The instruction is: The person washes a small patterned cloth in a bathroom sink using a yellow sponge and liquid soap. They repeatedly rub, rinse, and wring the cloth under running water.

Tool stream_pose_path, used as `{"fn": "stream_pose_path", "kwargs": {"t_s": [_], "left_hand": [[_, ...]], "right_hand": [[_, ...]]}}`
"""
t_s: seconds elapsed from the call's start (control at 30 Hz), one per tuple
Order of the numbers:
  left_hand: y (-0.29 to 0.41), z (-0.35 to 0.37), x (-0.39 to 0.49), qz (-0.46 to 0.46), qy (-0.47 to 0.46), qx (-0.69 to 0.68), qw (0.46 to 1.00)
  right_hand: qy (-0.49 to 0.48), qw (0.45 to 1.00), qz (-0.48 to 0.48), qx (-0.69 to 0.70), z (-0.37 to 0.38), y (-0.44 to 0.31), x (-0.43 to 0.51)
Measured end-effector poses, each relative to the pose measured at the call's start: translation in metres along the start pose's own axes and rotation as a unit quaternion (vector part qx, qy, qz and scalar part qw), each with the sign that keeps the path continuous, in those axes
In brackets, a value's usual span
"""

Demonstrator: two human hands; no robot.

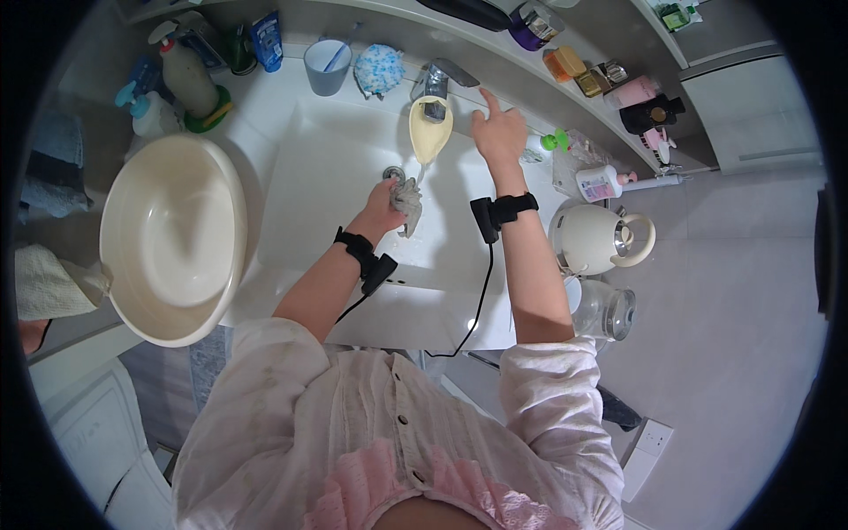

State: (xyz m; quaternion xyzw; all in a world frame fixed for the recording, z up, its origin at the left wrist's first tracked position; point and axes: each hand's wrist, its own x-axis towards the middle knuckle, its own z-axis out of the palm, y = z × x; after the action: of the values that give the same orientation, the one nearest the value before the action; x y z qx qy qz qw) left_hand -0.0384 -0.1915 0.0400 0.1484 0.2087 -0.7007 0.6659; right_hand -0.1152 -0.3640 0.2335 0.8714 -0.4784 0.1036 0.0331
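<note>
My left hand point(383, 209) grips a crumpled grey cloth point(407, 204) low in the white sink basin point(318, 165), close to the drain point(394, 172). Water runs from a pale yellow spout extender point(429, 136) fitted on the chrome faucet point(436, 83) and reaches the cloth. My right hand point(501, 129) is raised to the right of the faucet, index finger extended near the tip of the lever handle point(457, 71); whether it touches the lever I cannot tell. Nothing shows in that hand. Both wrists wear black straps with cabled modules.
A large cream plastic basin point(228, 265) stands left of the sink. Behind are a grey cup point(326, 73) with a toothbrush and a blue-white bath pouf point(379, 69). Pump bottles, a cream electric kettle point(586, 238) and a glass jar point(596, 310) line the right side. A shelf with toiletries runs above.
</note>
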Motion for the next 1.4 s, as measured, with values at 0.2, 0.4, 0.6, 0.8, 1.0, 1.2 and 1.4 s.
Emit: {"fn": "stream_pose_path", "kwargs": {"t_s": [0.2,0.4,0.6,0.8,1.0,1.2,1.4], "left_hand": [[0.013,-0.001,0.048,-0.098,-0.175,0.005,0.98],[-0.006,0.014,0.058,0.012,-0.021,0.145,0.989],[-0.02,0.04,0.063,0.021,0.063,0.139,0.988],[-0.017,0.035,0.085,0.034,0.063,0.064,0.995],[-0.016,0.045,0.068,0.119,0.094,0.146,0.978],[0.006,0.031,0.041,0.139,0.175,0.099,0.97],[0.028,0.01,0.04,0.119,0.135,0.081,0.98]], "right_hand": [[-0.178,0.935,0.176,0.253,0.065,0.043,-0.032],[-0.295,0.699,0.39,0.522,0.103,0.03,-0.094],[-0.317,0.529,0.395,0.681,0.118,0.006,-0.102],[-0.298,0.477,0.343,0.752,0.134,0.005,-0.103],[-0.319,0.42,0.392,0.754,0.133,-0.004,-0.101],[-0.361,0.323,0.393,0.782,0.172,-0.031,-0.091],[-0.343,0.305,0.431,0.777,0.196,-0.051,-0.085]]}}
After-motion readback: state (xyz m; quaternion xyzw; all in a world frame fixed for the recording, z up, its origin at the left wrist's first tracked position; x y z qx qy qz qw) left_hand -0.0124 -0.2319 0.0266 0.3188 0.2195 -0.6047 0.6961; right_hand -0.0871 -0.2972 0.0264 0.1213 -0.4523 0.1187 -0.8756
